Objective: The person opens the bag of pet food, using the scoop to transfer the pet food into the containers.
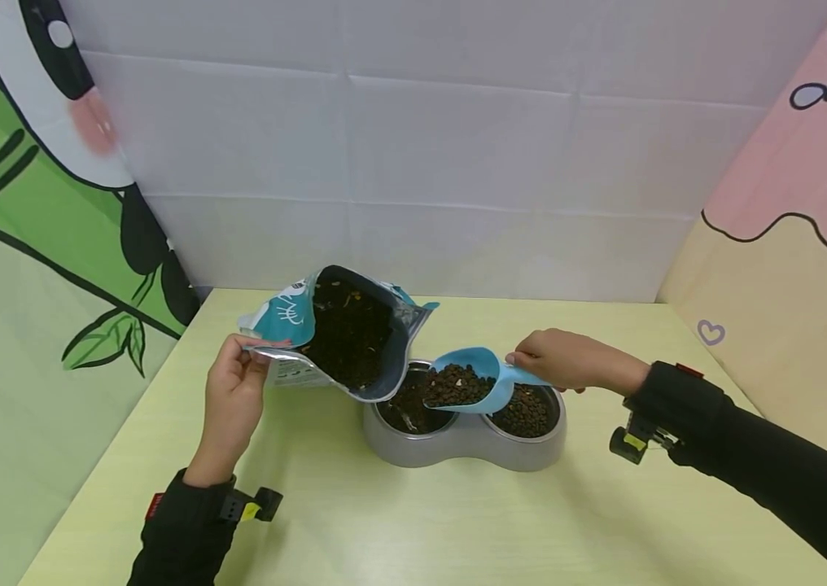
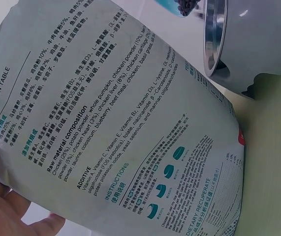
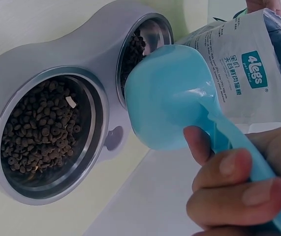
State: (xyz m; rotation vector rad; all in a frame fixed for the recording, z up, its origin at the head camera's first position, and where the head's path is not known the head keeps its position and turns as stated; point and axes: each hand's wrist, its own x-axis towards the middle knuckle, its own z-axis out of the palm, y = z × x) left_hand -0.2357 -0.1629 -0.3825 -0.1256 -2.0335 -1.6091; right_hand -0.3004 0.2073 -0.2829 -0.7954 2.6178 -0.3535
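Observation:
My left hand (image 1: 234, 399) pinches the rim of a pet food bag (image 1: 289, 313), which is tilted with its wide mouth facing up and right. Dark kibble shows inside. Printed text covers the bag's side in the left wrist view. My right hand (image 1: 567, 358) grips the handle of a light blue scoop (image 3: 172, 98) loaded with brown kibble (image 1: 460, 384). The scoop hovers over the left bowl of a grey double pet feeder (image 1: 457, 452), hiding part of it. Kibble lies in the left bowl (image 1: 409, 415) and in the right bowl (image 3: 42, 128).
The feeder stands on a pale yellow table (image 1: 399, 521). Behind it hangs a creased white backdrop (image 1: 457, 146). Cartoon-printed panels rise on the left (image 1: 40, 203) and right (image 1: 787, 268). A wrist camera (image 1: 629, 445) juts from the right sleeve near the table.

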